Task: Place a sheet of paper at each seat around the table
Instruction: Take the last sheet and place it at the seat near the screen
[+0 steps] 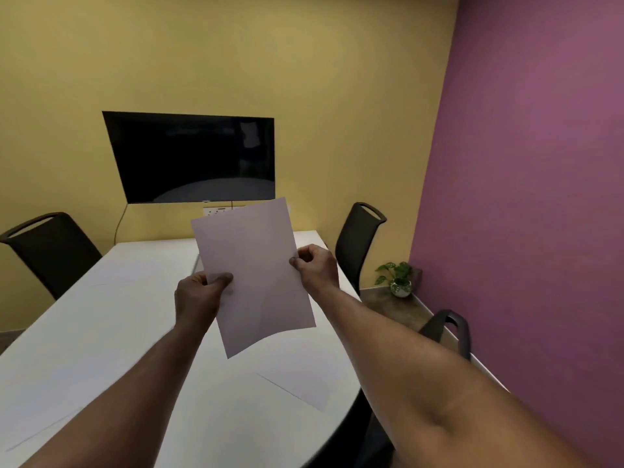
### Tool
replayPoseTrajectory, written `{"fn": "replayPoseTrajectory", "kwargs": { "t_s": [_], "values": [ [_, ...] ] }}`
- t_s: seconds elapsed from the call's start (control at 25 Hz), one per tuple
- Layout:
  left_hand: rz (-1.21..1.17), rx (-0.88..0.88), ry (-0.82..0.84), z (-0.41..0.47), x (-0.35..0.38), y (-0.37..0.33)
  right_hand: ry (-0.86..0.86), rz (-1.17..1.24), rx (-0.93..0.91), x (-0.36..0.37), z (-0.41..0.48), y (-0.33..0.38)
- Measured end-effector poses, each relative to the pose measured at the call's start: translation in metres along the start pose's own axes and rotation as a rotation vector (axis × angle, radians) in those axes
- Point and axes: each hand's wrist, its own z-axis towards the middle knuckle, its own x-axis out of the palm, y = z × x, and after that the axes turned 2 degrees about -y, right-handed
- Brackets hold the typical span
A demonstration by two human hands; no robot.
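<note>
I hold a white sheet of paper point(255, 275) up in the air above the white table point(141, 332), tilted slightly left. My left hand point(199, 295) pinches its left edge and my right hand point(315, 266) pinches its right edge. Another sheet point(297, 380) lies flat on the table near the right edge, below the held one. A faint sheet point(114, 273) lies at the far left side, and one more sheet point(44, 417) lies at the near left. Whether the held paper is a single sheet or more, I cannot tell.
Black chairs stand at the far left point(50, 251), far right point(358, 241) and near right point(449, 329). A dark screen point(192, 157) hangs on the yellow wall. A small potted plant point(398, 278) sits on a ledge by the purple wall.
</note>
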Motion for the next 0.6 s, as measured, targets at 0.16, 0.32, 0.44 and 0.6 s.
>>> {"fn": "replayPoseTrajectory", "kwargs": {
  "t_s": [0.16, 0.32, 0.44, 0.6],
  "values": [
    [-0.017, 0.002, 0.015, -0.035, 0.048, -0.015, -0.023, -0.011, 0.009, -0.061, -0.002, -0.013],
    [-0.003, 0.011, 0.061, -0.049, 0.109, -0.031, -0.085, -0.005, 0.034, -0.116, 0.014, -0.037],
    [-0.009, 0.011, 0.082, -0.046, 0.147, -0.033, -0.096, -0.030, 0.062, -0.137, 0.028, -0.051],
    [-0.025, 0.011, 0.104, -0.032, 0.242, -0.015, -0.135, -0.076, 0.083, -0.178, 0.086, -0.104]
  ]
}}
